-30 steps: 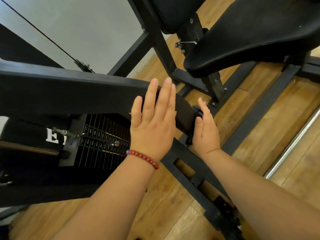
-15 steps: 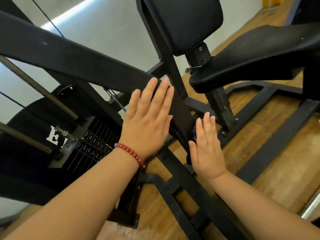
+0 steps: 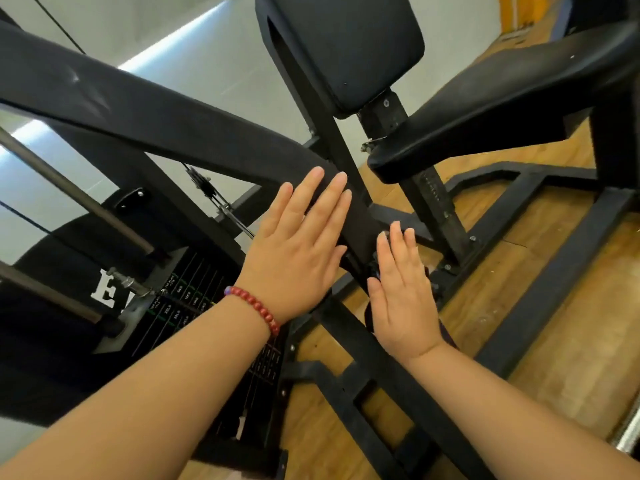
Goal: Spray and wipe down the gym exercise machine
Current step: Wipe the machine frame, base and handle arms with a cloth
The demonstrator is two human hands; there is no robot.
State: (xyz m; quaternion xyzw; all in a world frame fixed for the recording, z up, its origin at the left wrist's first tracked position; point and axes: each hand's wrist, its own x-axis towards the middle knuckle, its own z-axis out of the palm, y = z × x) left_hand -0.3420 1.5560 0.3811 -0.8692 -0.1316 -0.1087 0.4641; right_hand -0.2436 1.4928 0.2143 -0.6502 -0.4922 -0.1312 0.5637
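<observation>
The machine (image 3: 554, 282) stands on the wooden floor, with its weight stack (image 3: 166, 306) low at the left. The left hand (image 3: 298, 251) lies flat on the sloping black beam (image 3: 156, 116), fingers straight and close together. The right hand (image 3: 401, 296) is also flat with fingers together, just beside the beam's lower end; whether it presses a cloth, I cannot tell. The frame looks heavy and stiff, while the seat (image 3: 502, 109) on the right looks softer. The beam's broad face seems the best place to press.

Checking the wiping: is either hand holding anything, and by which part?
Neither grips anything. The left hand lies flat on the black arm; the right hand is flat at its end.
</observation>
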